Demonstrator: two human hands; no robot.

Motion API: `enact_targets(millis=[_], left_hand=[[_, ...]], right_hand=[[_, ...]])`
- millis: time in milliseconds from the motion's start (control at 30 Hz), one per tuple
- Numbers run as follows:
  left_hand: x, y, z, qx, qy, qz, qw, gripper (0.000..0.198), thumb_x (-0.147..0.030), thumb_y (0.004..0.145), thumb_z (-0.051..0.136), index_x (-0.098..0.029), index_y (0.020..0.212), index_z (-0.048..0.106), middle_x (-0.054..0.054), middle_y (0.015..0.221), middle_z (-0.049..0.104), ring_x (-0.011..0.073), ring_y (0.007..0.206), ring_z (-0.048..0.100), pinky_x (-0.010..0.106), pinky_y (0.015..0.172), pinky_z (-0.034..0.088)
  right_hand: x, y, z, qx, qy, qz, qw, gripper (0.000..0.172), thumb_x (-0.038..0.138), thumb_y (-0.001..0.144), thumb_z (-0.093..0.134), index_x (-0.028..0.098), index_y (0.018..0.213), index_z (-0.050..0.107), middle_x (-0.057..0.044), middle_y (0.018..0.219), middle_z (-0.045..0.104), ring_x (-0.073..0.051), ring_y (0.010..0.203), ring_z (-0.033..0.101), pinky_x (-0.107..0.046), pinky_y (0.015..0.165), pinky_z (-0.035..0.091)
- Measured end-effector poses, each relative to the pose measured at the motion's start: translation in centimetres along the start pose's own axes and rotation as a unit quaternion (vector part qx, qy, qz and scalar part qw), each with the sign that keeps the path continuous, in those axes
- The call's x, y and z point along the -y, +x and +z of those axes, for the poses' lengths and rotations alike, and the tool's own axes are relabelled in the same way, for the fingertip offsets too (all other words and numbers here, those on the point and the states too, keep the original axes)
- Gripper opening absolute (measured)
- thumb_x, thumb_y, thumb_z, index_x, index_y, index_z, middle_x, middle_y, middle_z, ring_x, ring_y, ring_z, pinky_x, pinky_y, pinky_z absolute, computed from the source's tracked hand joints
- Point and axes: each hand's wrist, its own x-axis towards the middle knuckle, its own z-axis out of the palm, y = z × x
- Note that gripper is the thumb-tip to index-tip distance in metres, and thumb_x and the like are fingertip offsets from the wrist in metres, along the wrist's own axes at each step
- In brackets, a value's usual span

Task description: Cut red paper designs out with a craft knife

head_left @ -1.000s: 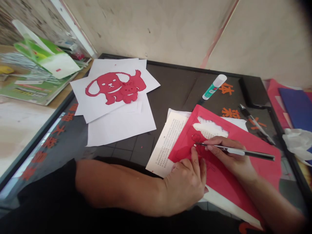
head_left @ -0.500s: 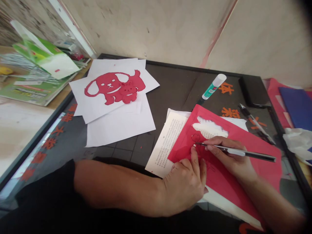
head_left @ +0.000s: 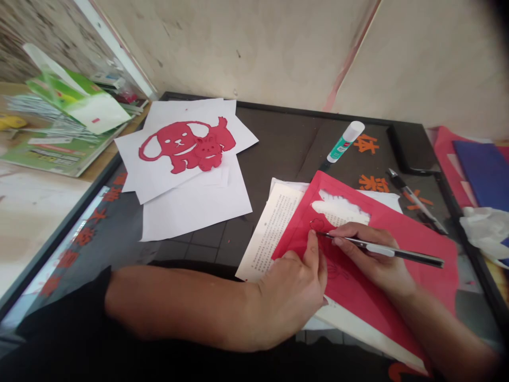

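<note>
Your right hand (head_left: pixel 382 263) held the slim pen-shaped tool (head_left: pixel 419 258), its tip just beside the index finger of your left hand (head_left: pixel 292 294)

Your right fingers were pinched around the tool's front part; its long axis ran crosswise, tip to the left, rear end rightward and slightly nearer you. Your left index finger stretched forward onto the red sheet (head_left: pixel 423 270), the others bent, gripping nothing that showed. The small rounded outline (head_left: pixel 317 224) on that sheet lay just beyond the left fingertip, which was nearer to it than your right fingers were; whether the tool's tip touched the paper could not be told
</note>
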Motion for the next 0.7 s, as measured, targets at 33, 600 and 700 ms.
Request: enact_targets(millis=[33,600,700], left_hand=[[0.01,0.01,-0.03,0.004,0.000,0.003,1.000,0.073,-0.055,0.091,0.059,0.004,0.134,0.053,0.041,0.139,0.040,0.0212,0.060,0.065,0.031,0.048,0.047],[0.19,0.29,-0.18,0.060,-0.032,0.021,0.997,0.077,-0.052,0.094,0.054,0.009,0.140,0.043,0.045,0.141,0.032,0.0248,0.064,0.067,0.033,0.051,0.049],[0.31,0.29,-0.18,0.060,-0.033,0.021,0.997,0.077,-0.052,0.094,0.053,0.008,0.140,0.044,0.045,0.140,0.033,0.0243,0.062,0.066,0.033,0.050,0.048]], right_hand=[[-0.07,0.01,-0.01,-0.001,0.008,0.008,1.000,0.008,0.027,0.088,0.066,0.025,0.092,0.073,-0.003,0.087,0.075,-0.018,0.075,0.071,-0.029,0.068,0.058],[-0.44,-0.33,0.02,0.009,-0.034,-0.053,0.998,0.011,0.017,0.089,0.064,0.024,0.096,0.069,-0.001,0.090,0.073,-0.014,0.077,0.070,-0.024,0.070,0.056],[-0.42,-0.51,0.03,0.017,-0.040,-0.085,0.995,0.015,0.013,0.090,0.062,0.024,0.099,0.067,-0.001,0.091,0.072,-0.013,0.077,0.069,-0.024,0.069,0.055]])
